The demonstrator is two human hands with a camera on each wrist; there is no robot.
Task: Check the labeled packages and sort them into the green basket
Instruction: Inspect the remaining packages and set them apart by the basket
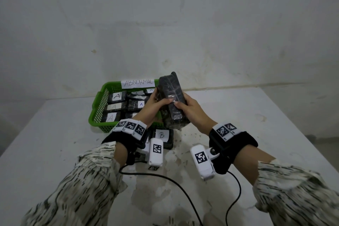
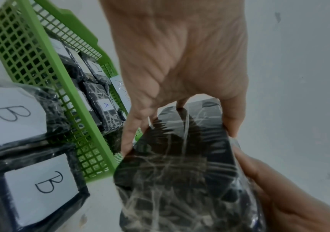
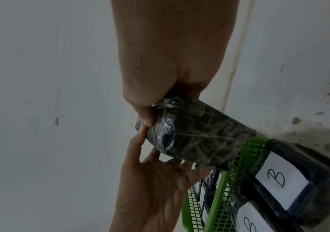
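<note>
Your left hand [image 1: 153, 103] and right hand [image 1: 187, 105] grip a black package [image 1: 171, 101] tilted up, likely to find its label. The green basket [image 1: 100, 105] waits just beyond your hands.

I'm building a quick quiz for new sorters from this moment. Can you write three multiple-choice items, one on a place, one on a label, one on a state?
1. Where do the packages marked B lie?
A. in the basket
B. on the table beside the basket
C. on the floor

2. Which letter do the readable labels in the green basket bear?
A. A
B. B
C. C

3. How is the unlabelled-side package held?
A. by one hand
B. by both hands, above the table
C. lying flat in the basket

Key: 1 B, the B packages lie outside the green basket. 2 A, the labels read A. 3 B, left hand and right hand grip the package.
</note>
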